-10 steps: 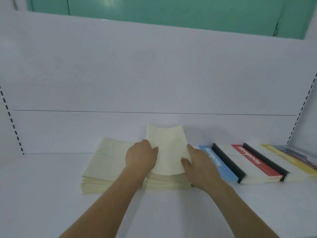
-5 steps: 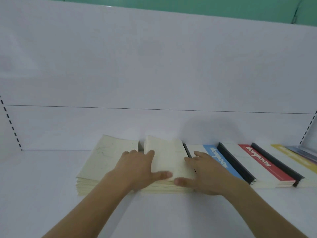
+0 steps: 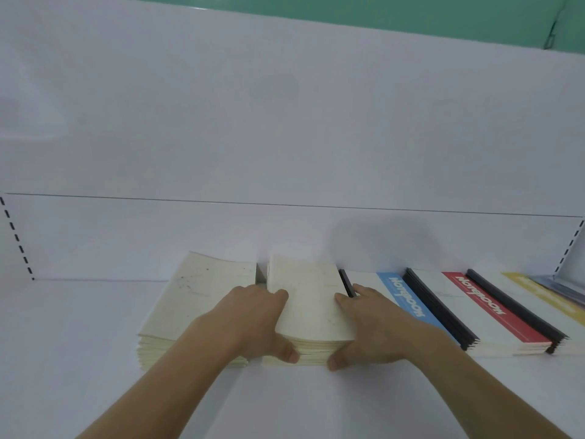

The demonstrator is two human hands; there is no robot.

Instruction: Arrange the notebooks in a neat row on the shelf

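Note:
Two cream notebook stacks lie side by side on the white shelf (image 3: pixel 79 359). The left cream stack (image 3: pixel 193 305) lies flat. My left hand (image 3: pixel 250 324) grips the left side of the middle cream stack (image 3: pixel 311 308), thumb on its front edge. My right hand (image 3: pixel 373 327) grips the stack's right side, thumb also at the front. To the right lie a blue-banded notebook stack (image 3: pixel 408 299), a red-banded stack (image 3: pixel 484 308) and a yellow-banded one (image 3: pixel 544 296), each with black spines.
The white back panel (image 3: pixel 285 137) rises behind the stacks. Slotted uprights stand at the left (image 3: pixel 15 239) and right (image 3: pixel 569 248) ends. Bare shelf surface stretches left of the cream stacks and in front of them.
The top cream notebook, lifted a second ago, now lies flat on the middle stack. Both hands moved from its top to clasp the stack's sides and front edge.

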